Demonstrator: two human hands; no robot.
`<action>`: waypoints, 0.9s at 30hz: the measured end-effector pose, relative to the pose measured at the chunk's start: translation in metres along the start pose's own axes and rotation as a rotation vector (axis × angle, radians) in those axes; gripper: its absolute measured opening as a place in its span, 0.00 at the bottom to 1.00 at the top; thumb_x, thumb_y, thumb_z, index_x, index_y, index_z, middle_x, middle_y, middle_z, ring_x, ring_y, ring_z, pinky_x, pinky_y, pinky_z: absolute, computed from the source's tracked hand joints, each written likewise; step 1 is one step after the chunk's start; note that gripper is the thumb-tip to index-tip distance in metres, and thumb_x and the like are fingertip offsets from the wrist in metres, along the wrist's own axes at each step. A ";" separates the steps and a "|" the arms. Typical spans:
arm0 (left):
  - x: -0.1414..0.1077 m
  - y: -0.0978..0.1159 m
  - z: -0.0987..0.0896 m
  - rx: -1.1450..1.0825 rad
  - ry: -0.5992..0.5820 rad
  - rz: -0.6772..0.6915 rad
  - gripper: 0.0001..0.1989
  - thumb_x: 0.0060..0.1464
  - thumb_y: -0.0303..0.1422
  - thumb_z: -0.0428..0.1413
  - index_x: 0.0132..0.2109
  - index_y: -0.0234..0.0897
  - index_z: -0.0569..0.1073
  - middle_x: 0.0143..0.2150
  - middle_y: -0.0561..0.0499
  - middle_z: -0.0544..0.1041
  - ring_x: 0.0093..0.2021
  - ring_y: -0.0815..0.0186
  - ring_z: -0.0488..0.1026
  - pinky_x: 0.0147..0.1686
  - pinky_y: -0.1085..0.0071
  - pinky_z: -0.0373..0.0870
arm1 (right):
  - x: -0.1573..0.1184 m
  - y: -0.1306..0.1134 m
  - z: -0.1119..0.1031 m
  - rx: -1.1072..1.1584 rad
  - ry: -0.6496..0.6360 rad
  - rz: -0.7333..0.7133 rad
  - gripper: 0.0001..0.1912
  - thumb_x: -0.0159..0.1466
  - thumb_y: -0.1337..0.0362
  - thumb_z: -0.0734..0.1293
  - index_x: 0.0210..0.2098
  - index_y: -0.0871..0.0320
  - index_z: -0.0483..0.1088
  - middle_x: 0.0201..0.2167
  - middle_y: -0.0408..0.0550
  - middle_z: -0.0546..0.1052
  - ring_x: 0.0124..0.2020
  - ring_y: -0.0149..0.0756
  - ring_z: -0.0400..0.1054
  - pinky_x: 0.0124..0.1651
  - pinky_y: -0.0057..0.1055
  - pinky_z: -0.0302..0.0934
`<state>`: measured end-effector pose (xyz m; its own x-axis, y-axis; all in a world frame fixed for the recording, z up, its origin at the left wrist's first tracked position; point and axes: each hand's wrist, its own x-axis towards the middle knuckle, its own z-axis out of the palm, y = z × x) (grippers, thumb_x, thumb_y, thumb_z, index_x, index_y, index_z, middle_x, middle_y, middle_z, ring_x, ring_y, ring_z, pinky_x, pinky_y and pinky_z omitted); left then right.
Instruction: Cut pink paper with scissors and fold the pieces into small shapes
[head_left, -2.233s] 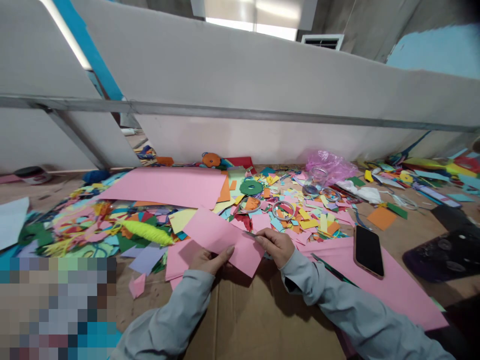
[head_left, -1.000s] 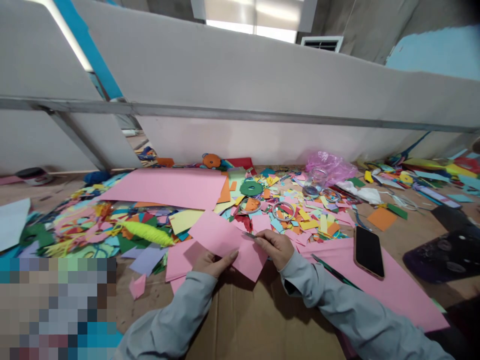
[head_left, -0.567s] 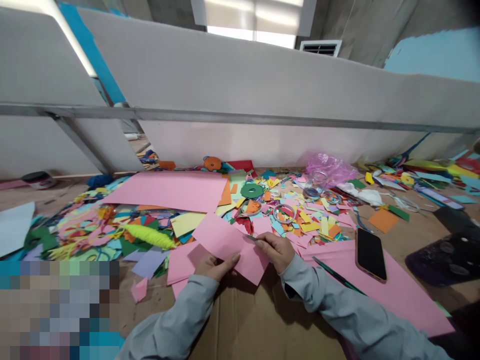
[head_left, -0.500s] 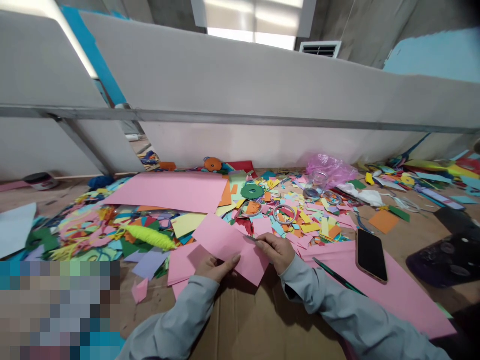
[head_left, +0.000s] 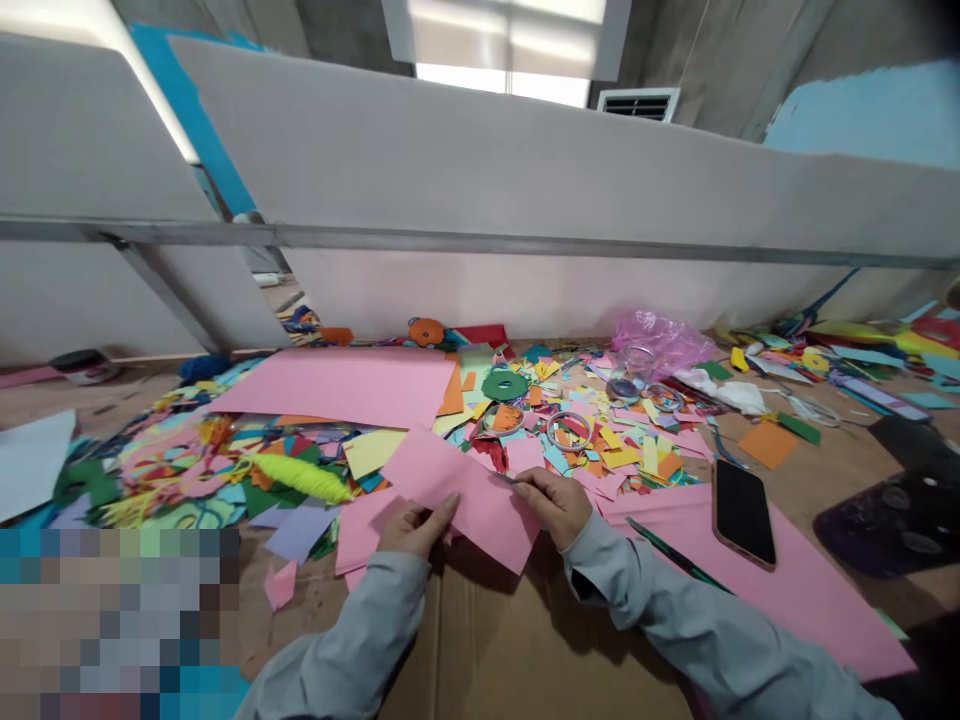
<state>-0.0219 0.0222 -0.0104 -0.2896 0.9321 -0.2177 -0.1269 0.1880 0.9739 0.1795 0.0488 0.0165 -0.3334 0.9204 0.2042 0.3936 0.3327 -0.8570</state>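
Between thumb and fingers, my left hand (head_left: 415,528) grips the near left edge of a pink paper sheet (head_left: 480,505). The sheet is tilted above a brown cardboard surface (head_left: 517,660). My right hand (head_left: 553,503) is closed at the sheet's right side, pinching a small, thin, dark pointed piece (head_left: 504,479) that lies over the paper. Most of that piece is hidden by the fingers, so its kind is unclear. Under and beside my left hand lie more pink papers (head_left: 358,525). A green and black pencil (head_left: 679,555) rests near my right forearm.
A phone (head_left: 742,512) lies on a large pink sheet (head_left: 817,610) at right. Paper scraps (head_left: 622,440), tape rings (head_left: 570,430) and yellow-green yarn (head_left: 300,478) cover the table's middle. Another pink sheet (head_left: 337,385) lies behind. A white panel (head_left: 525,180) borders the back.
My left hand has shifted slightly left along the paper's edge, its thumb now farther from my right hand. The right hand stays nearly where it was, still pinching the dark piece.
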 end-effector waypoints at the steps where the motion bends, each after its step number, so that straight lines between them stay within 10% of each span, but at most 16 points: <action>1: -0.001 0.001 0.001 0.006 0.002 -0.003 0.22 0.31 0.49 0.64 0.17 0.34 0.69 0.09 0.55 0.66 0.10 0.73 0.59 0.11 0.76 0.53 | 0.000 0.000 0.000 0.001 0.000 0.000 0.16 0.64 0.53 0.59 0.34 0.58 0.71 0.24 0.42 0.69 0.26 0.29 0.61 0.30 0.24 0.54; 27: -0.013 0.006 0.007 0.073 -0.004 -0.070 0.22 0.31 0.50 0.64 0.18 0.34 0.70 0.08 0.56 0.65 0.08 0.73 0.57 0.07 0.76 0.51 | 0.000 -0.001 -0.001 -0.015 -0.017 0.024 0.17 0.63 0.52 0.59 0.37 0.58 0.71 0.25 0.42 0.71 0.27 0.29 0.63 0.30 0.24 0.54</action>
<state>-0.0121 0.0138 -0.0018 -0.2782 0.9172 -0.2853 -0.0772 0.2747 0.9584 0.1797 0.0491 0.0177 -0.3377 0.9248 0.1753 0.4145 0.3133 -0.8544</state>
